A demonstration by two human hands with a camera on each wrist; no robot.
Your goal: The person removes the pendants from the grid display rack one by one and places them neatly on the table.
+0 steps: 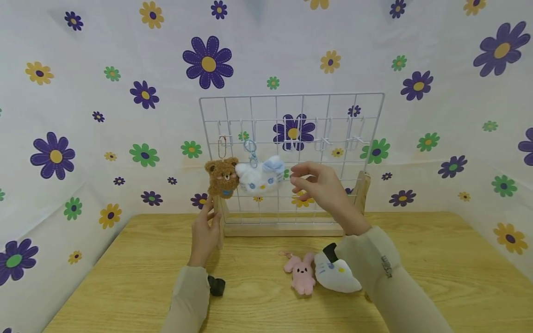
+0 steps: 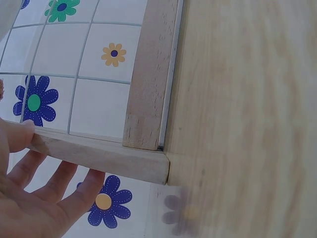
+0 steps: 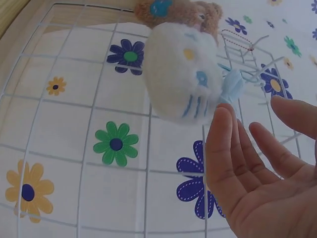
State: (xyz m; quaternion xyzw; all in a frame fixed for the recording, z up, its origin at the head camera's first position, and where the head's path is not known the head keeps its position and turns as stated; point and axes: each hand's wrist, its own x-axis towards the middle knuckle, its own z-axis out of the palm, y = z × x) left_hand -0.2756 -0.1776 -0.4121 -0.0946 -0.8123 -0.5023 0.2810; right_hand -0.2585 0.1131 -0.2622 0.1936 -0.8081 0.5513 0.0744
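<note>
A white wire grid rack (image 1: pixel 291 95) on a wooden stand carries two hanging plush keychains. At its left hang a brown bear plush (image 1: pixel 222 178) on a bead chain and a white cat-head plush (image 1: pixel 260 178) with a pale blue bow. My left hand (image 1: pixel 205 233) holds the stand's left wooden post (image 2: pixel 99 158), thumb on one side and fingers on the other. My right hand (image 1: pixel 318 187) is in front of the grid, just right of the cat-head plush, with loosely bent fingers and nothing between them.
Several white hooks (image 1: pixel 322 143) stick out along the grid's right half. On the table (image 1: pixel 137 277) lie a pink rabbit plush (image 1: pixel 302 275) and another white cat-head plush (image 1: pixel 337 275), partly behind my right sleeve. A flower-patterned cloth (image 1: pixel 166 64) covers the walls.
</note>
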